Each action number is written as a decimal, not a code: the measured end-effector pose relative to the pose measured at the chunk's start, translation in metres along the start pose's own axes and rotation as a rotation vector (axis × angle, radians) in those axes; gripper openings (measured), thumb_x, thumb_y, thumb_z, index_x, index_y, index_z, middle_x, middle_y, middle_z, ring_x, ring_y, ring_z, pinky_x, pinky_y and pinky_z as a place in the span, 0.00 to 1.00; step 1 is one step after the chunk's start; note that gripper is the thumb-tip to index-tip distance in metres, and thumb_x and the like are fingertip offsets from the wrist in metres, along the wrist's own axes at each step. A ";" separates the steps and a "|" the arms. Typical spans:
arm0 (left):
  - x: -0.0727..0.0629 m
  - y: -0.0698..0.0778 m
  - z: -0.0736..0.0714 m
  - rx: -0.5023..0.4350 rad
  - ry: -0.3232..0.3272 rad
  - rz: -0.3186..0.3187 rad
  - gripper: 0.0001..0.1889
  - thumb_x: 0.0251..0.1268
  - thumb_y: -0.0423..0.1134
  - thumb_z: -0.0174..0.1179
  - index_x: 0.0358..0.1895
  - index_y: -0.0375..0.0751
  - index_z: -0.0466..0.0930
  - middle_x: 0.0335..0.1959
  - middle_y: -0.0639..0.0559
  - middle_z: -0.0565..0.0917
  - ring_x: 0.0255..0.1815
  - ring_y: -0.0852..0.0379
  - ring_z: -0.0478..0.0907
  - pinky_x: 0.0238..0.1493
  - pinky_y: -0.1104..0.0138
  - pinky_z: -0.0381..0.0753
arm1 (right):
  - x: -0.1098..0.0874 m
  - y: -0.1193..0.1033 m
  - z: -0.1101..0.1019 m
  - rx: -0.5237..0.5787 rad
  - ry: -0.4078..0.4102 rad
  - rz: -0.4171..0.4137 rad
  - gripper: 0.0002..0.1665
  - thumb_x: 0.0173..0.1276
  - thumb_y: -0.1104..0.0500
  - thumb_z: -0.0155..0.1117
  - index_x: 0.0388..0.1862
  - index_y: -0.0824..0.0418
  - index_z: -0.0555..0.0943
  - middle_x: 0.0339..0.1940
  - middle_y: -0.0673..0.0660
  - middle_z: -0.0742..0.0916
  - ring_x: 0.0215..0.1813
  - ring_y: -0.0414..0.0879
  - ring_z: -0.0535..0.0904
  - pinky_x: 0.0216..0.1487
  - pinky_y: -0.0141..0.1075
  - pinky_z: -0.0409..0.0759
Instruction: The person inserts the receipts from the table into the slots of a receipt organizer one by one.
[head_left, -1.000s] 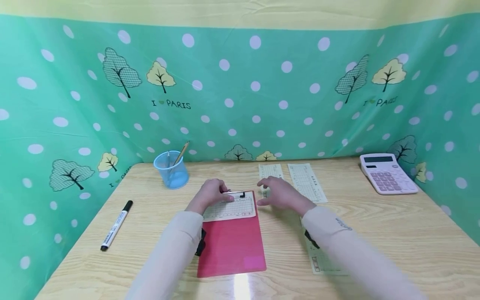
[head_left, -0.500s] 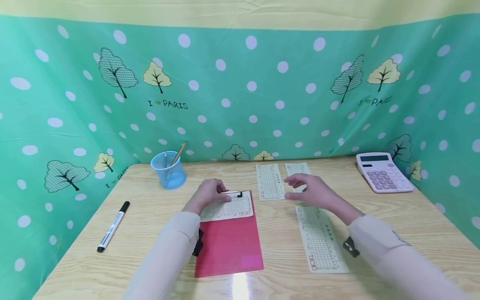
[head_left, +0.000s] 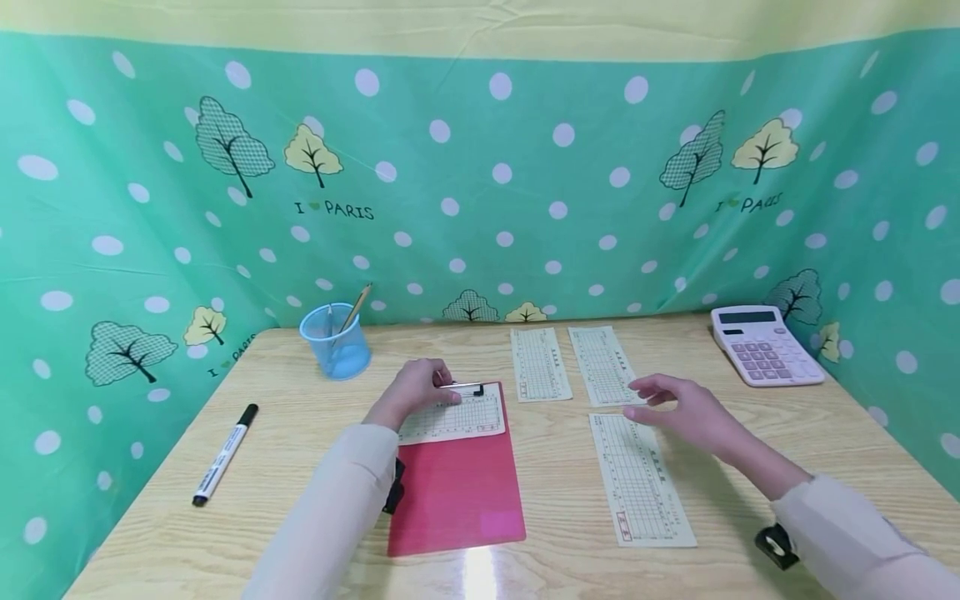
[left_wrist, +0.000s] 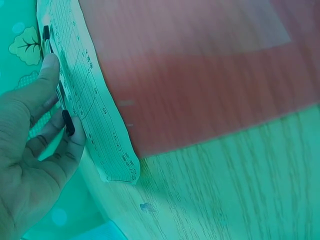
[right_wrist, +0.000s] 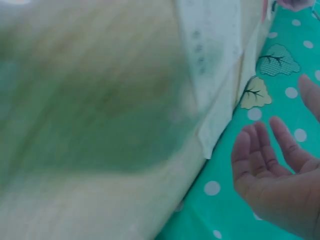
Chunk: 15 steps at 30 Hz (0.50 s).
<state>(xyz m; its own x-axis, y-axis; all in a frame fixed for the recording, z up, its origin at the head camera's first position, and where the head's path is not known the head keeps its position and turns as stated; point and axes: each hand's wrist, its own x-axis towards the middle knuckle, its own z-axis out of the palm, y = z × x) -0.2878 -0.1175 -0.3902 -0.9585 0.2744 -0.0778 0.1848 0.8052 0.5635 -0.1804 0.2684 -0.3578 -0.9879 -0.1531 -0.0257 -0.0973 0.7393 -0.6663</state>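
A red clipboard [head_left: 457,500] lies on the table with a printed form [head_left: 480,412] across its top, under the metal clip [left_wrist: 67,122]. My left hand [head_left: 414,392] pinches that clip, thumb on the near side and fingers curled behind it, as the left wrist view shows. My right hand [head_left: 693,414] holds nothing; its fingers are loosely bent above the right-hand papers. Below it lies a larger form sheet [head_left: 641,483]. Behind that are two more printed sheets, a left one [head_left: 541,364] and a right one [head_left: 603,364].
A blue mesh pen cup [head_left: 335,346] with a pencil stands at the back left. A capped marker [head_left: 225,454] lies along the left side. At the back right rests a pink calculator [head_left: 767,346]. A green patterned cloth [head_left: 480,167] hangs behind the table.
My right hand has moved right, away from the clipboard, past the two back sheets to above the nearer sheet. My left hand has stayed on the clip.
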 end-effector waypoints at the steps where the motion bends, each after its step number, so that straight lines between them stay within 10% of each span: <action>1: 0.000 0.000 0.000 0.007 -0.002 0.008 0.13 0.59 0.40 0.76 0.40 0.38 0.83 0.36 0.48 0.82 0.40 0.52 0.77 0.50 0.56 0.78 | -0.003 0.003 0.000 -0.009 -0.006 0.019 0.38 0.69 0.44 0.70 0.67 0.69 0.75 0.59 0.68 0.82 0.59 0.62 0.77 0.55 0.56 0.77; 15: -0.002 0.002 0.001 0.055 -0.036 0.053 0.14 0.63 0.39 0.72 0.51 0.47 0.89 0.37 0.48 0.81 0.40 0.52 0.74 0.47 0.58 0.76 | -0.019 0.026 0.016 -0.203 -0.080 0.027 0.52 0.60 0.39 0.76 0.69 0.75 0.71 0.60 0.79 0.74 0.61 0.75 0.71 0.57 0.66 0.73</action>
<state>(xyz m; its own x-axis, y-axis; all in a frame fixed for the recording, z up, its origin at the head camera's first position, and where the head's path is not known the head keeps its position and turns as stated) -0.2855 -0.1158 -0.3895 -0.9386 0.3358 -0.0789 0.2481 0.8162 0.5217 -0.1619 0.2807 -0.3864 -0.9785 -0.1767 -0.1062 -0.1008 0.8595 -0.5011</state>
